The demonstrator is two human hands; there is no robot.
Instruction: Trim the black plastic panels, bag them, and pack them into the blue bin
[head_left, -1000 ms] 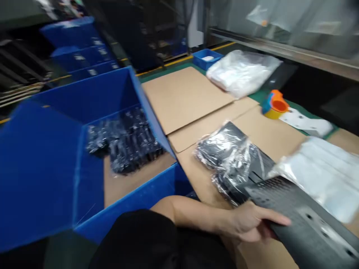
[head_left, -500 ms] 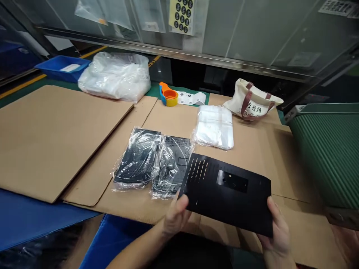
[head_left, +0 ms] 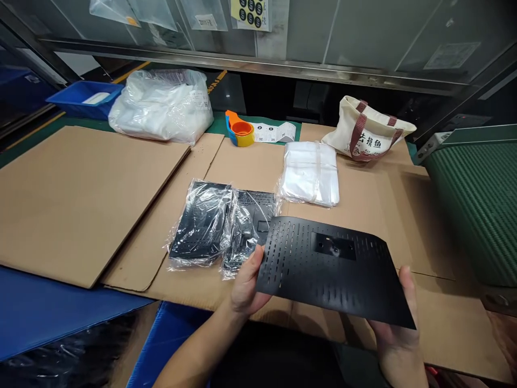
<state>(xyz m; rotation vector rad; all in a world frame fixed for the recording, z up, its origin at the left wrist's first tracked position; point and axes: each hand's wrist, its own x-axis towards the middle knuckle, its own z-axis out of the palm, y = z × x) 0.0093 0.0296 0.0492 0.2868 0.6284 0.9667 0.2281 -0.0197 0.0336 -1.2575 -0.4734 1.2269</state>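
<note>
A black slotted panel point(head_left: 335, 280) is held above the cardboard, tilted, with rows of narrow slots and a recessed rectangle near its middle. My left hand point(head_left: 248, 280) is closed on its left edge. At the right edge, my right hand point(head_left: 398, 318) supports it, thumb up along the side and fingers underneath, partly hidden. Left of the panel lie two similar black panels in clear plastic: one bagged panel point(head_left: 202, 221) and another bagged panel point(head_left: 248, 229) beside it, partly behind my left hand. Beyond the held panel rests a stack of clear plastic bags point(head_left: 310, 175).
Large cardboard sheets point(head_left: 81, 199) cover the left side. Farther back are a blue bin point(head_left: 86, 102), a stuffed plastic bag point(head_left: 161, 108), an orange and yellow tape dispenser point(head_left: 241, 132) and a canvas tote point(head_left: 365, 132). A green ribbed conveyor belt point(head_left: 480, 205) runs along the right.
The black panel has tilted and turned slightly in both hands, so more of its slots show. My left hand has risen a little along its edge. The camera view has shifted slightly.
</note>
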